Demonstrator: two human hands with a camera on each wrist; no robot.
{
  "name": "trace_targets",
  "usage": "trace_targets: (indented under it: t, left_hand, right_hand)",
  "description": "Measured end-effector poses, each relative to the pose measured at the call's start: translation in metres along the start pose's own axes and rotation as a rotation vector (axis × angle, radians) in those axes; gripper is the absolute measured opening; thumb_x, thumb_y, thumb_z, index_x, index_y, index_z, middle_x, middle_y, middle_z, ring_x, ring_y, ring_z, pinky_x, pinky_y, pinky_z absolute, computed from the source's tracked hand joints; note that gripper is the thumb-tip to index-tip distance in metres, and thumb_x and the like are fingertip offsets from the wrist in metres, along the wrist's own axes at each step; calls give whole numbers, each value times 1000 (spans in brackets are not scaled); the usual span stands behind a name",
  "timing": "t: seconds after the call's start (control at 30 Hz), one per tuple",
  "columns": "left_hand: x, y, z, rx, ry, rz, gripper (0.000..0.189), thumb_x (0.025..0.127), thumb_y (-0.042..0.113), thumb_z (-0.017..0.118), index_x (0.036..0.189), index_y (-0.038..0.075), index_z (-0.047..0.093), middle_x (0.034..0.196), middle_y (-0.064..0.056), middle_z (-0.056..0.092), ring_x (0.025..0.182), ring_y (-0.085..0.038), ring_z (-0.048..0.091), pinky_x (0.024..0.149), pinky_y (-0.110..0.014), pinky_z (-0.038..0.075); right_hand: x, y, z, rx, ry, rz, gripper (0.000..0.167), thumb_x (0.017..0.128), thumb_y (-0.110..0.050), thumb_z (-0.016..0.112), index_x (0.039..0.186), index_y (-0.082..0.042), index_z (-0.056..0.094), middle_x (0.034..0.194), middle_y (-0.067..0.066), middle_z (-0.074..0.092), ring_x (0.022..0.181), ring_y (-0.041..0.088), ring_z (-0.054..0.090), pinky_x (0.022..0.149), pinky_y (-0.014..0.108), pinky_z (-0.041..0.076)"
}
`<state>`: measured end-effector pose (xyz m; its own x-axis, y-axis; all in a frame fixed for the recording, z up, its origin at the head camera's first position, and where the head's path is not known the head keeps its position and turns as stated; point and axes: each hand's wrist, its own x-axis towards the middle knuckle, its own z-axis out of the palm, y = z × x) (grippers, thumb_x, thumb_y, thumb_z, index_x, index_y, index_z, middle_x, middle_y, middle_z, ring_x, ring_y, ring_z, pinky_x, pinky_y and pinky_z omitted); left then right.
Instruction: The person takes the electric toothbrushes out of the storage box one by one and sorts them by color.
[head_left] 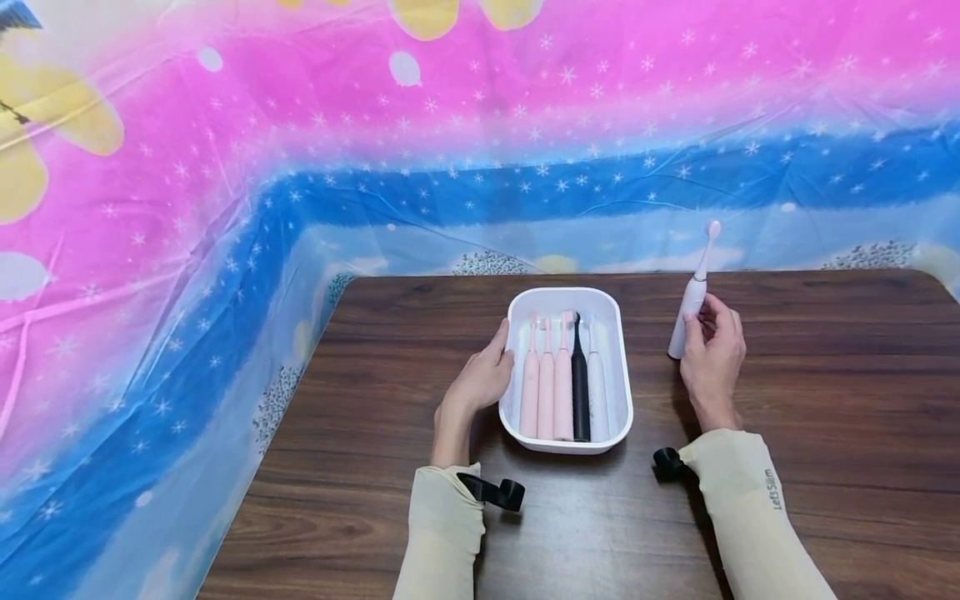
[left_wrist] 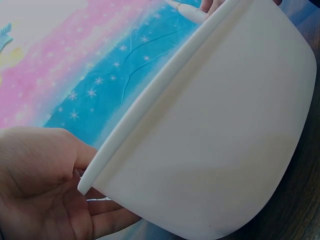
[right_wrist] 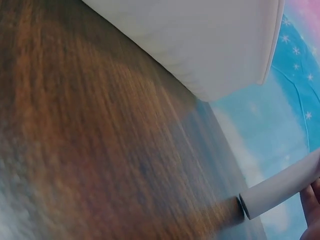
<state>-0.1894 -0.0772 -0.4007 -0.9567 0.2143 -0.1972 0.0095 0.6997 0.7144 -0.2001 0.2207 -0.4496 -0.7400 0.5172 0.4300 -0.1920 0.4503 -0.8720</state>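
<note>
A white plastic bin [head_left: 566, 447] stands on the table, with several electric toothbrushes lying side by side in it. Pink toothbrushes [head_left: 529, 392] fill its left part, then come a black toothbrush [head_left: 580, 392] and a white toothbrush [head_left: 597, 392]. My left hand [head_left: 483, 371] holds the bin's left rim; in the left wrist view its fingers [left_wrist: 112, 220] reach beneath the rim. To the right of the bin, my right hand [head_left: 712, 350] pinches a pale electric toothbrush [head_left: 688, 312] by its handle. It leans slightly, brush head up, its base close over the table.
The dark wooden table [head_left: 360, 383] ends at the back against a hanging patterned cloth [head_left: 480, 192], which also runs along the left side. Black wrist mounts [head_left: 504, 495] stick out from both sleeves.
</note>
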Motion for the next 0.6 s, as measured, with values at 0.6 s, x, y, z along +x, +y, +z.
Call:
trace_targets:
  t: [0.6]
  left_hand:
    - [-1,0,-1,-8,1,5,54,104,28,31,155,25,12,156,-4,28,140,-21,34,111,-41,31]
  right_hand:
    - [-1,4,1,-7,-6,-65,33,95,-12,59,126,-3,59,113,14,55,101,10,54,90,18,47]
